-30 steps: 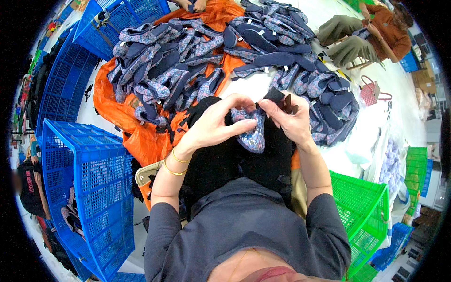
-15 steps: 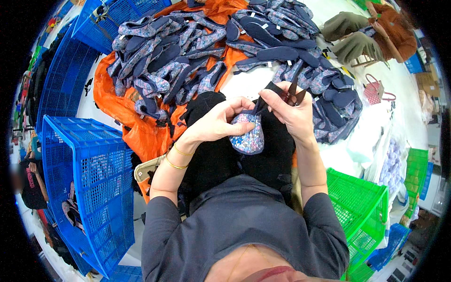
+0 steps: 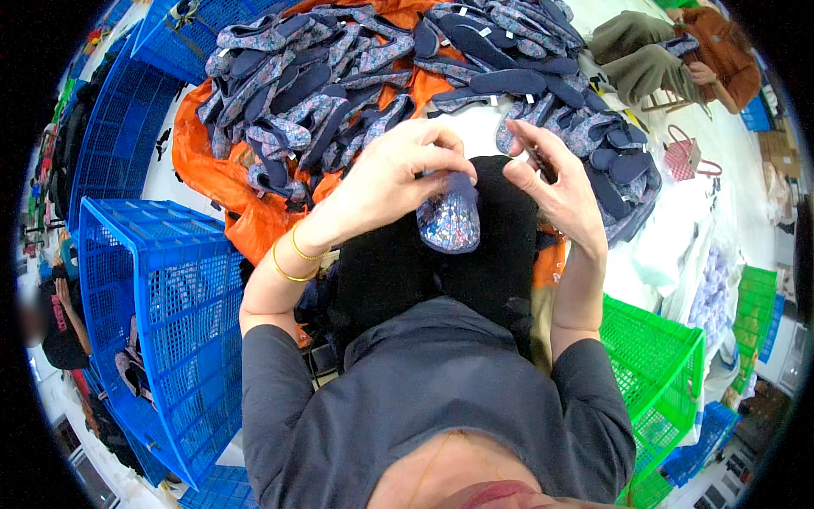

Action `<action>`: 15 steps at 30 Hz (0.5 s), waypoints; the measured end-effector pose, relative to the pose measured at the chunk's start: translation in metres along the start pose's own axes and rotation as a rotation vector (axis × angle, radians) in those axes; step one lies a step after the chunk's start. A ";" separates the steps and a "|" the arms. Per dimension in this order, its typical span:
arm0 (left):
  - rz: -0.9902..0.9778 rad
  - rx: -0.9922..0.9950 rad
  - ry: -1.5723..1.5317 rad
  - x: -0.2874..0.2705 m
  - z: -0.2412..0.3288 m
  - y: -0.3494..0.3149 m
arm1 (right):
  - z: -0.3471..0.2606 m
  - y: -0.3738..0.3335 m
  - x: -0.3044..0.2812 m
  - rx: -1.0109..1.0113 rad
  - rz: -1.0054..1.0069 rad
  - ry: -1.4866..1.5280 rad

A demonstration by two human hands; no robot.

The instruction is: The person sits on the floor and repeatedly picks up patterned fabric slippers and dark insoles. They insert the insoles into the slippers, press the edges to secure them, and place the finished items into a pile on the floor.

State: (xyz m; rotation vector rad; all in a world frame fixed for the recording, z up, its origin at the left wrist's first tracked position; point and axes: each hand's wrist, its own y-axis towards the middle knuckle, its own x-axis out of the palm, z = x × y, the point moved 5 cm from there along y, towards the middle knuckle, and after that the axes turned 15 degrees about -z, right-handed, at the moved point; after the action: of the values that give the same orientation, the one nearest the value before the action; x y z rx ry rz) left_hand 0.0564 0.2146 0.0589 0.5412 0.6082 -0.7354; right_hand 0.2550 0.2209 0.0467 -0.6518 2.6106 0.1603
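Fabric dominates the head view: a small floral-printed cloth shoe upper (image 3: 449, 220), rounded at its near end and speckled in blue, white and red, hangs over the person's black-clad knees (image 3: 441, 271) near the middle of the picture. The left hand (image 3: 390, 182) curls down over its far edge, fingers bent and pressed onto the cloth, pinching it from above; two thin gold bangles (image 3: 292, 259) ring that wrist. The right hand (image 3: 555, 182) is raised just right of the piece, not touching it that I can tell, thumb and forefinger drawn together on something dark and slim (image 3: 543, 165) too small to identify. Farther off, a big heap of similar soft pieces (image 3: 407, 76), some plain navy, some patterned, lies on a crumpled orange plastic sheet (image 3: 220, 182). At left stands a blue plastic lattice crate (image 3: 153, 322) with a few dark items low inside it; more blue crates (image 3: 119, 136) sit beyond. At right near is a green plastic lattice basket (image 3: 657, 373). At far right another person (image 3: 678, 59) sits in olive trousers and a rust top.
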 end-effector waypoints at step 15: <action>-0.169 -0.109 -0.192 -0.015 -0.011 0.029 | 0.013 -0.009 0.040 -0.164 -0.003 0.079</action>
State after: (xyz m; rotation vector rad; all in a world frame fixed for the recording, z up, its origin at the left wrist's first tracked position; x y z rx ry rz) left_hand 0.0656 0.2463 0.0678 0.3165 0.5150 -0.8974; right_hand 0.2328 0.1986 0.0176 -0.7314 2.6919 0.3585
